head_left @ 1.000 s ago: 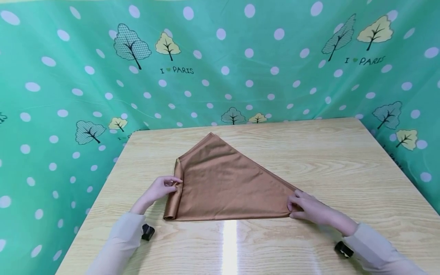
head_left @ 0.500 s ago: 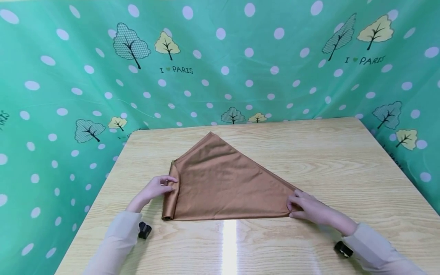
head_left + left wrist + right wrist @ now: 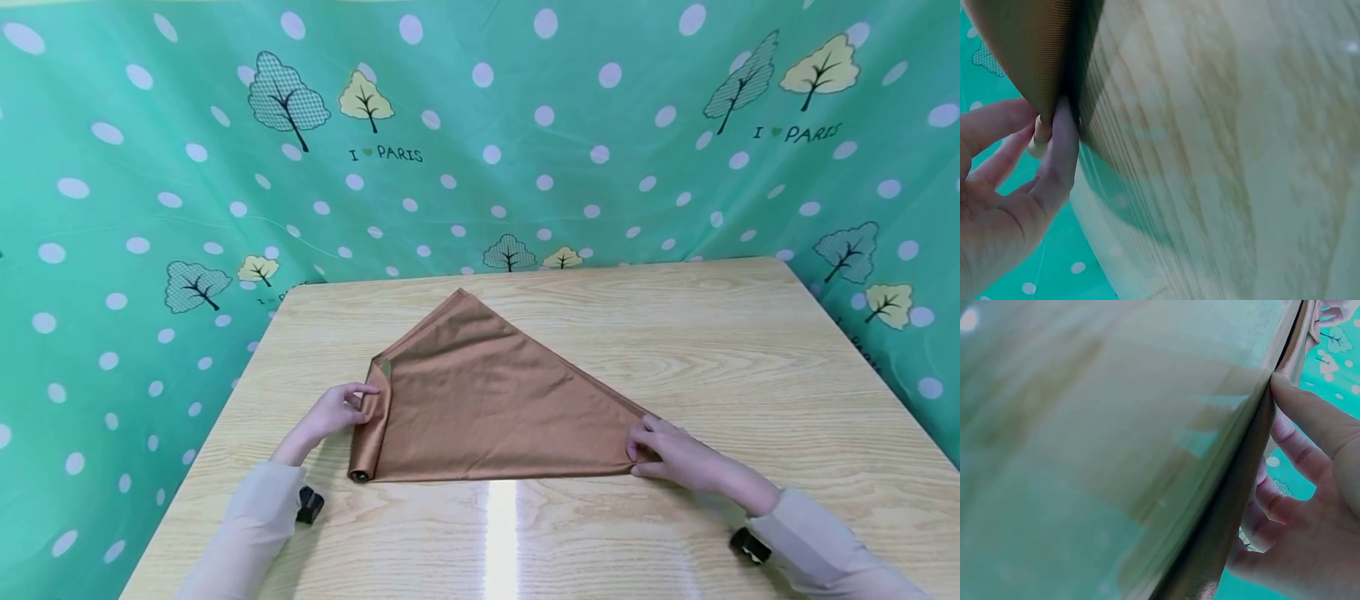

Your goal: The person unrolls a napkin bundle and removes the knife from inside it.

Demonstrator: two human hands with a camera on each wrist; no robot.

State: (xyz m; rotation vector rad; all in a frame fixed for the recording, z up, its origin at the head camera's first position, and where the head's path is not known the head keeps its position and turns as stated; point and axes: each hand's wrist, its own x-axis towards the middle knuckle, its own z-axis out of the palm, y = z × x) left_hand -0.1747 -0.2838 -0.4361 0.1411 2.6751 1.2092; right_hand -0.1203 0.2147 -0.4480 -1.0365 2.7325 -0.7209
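A satiny brown cloth (image 3: 495, 392) lies on the table with layered edges along its upper sides, peaking at the back. Its left side is wound into a roll (image 3: 366, 452), whose near end shows a small dark hollow. My left hand (image 3: 327, 414) pinches this roll near its middle. The left wrist view shows thumb and fingers of that hand (image 3: 1013, 209) meeting at the cloth's edge (image 3: 1032, 50). At the pointed right corner, my right hand (image 3: 678, 454) holds the cloth between thumb and curled fingers. A small greenish patch (image 3: 386, 366) shows at the top of the roll.
The pale wood-grain table (image 3: 712, 333) carries a bright light reflection near its front. A green dotted curtain (image 3: 480, 125) with printed trees stands behind and along both sides. Small black devices (image 3: 310, 505) sit under both wrists.
My left hand and the roll have shifted a little to the left, so more flat cloth shows beside the roll. The greenish patch has come into sight. My right hand stays in place.
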